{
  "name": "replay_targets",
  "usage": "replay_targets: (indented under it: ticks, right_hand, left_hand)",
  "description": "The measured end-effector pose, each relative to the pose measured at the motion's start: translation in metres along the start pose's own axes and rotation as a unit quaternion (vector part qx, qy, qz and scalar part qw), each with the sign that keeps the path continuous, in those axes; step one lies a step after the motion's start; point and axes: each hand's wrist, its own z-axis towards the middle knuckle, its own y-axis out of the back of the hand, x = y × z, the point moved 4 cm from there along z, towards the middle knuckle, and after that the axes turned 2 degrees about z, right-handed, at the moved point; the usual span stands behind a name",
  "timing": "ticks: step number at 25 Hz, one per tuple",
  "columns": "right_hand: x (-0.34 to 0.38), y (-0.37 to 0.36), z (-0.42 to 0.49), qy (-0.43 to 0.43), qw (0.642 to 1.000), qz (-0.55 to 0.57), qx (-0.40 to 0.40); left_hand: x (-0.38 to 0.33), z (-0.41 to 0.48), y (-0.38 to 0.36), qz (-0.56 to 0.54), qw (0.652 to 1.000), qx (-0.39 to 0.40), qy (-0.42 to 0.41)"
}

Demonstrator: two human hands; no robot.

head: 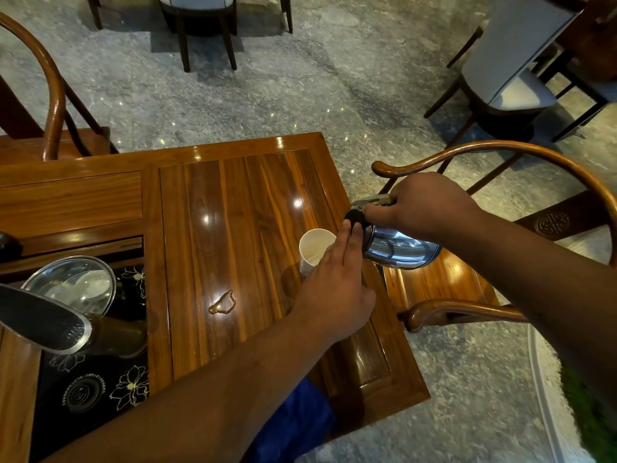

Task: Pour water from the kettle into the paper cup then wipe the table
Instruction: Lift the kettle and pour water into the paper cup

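A white paper cup stands upright near the right side of the wooden table. My right hand grips the handle of a glass and steel kettle, tipped on its side toward the cup from the right. My left hand lies flat in front of the cup, fingertips pressed on the kettle's black lid. A small puddle of water sits on the tabletop left of my left hand. A blue cloth shows under my left forearm at the table's near edge.
A black tea tray on the left holds a glass lid and a dark pot. A round-backed wooden chair stands right of the table, another at the far left. More chairs stand on the grey floor behind.
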Motion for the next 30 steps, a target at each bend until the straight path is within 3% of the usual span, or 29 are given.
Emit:
replay_targets:
  ticks: [30]
  right_hand:
    - [0.0060, 0.0029, 0.0048, 0.027, 0.998, -0.062, -0.013]
  left_hand:
    - [-0.0014, -0.0002, -0.0046, -0.007, 1.000, -0.001, 0.002]
